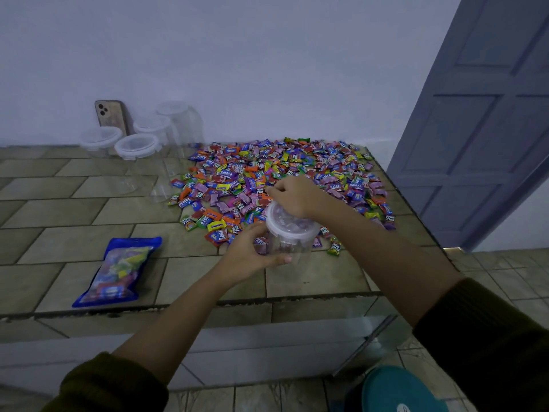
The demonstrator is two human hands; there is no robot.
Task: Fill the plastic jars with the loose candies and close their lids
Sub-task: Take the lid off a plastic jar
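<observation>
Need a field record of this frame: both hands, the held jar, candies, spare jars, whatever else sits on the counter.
left hand: grips the clear plastic jar by its side
right hand: on the jar's white lid, fingers curled at its far rim; what they pinch is unclear
lid state: on the jar; latched or not, cannot tell
loose wrapped candies: wide pile on the tiled counter, behind the jar
spare jars: four clear lidded jars, back left
other: blue candy bag front left; phone leaning on wall
</observation>
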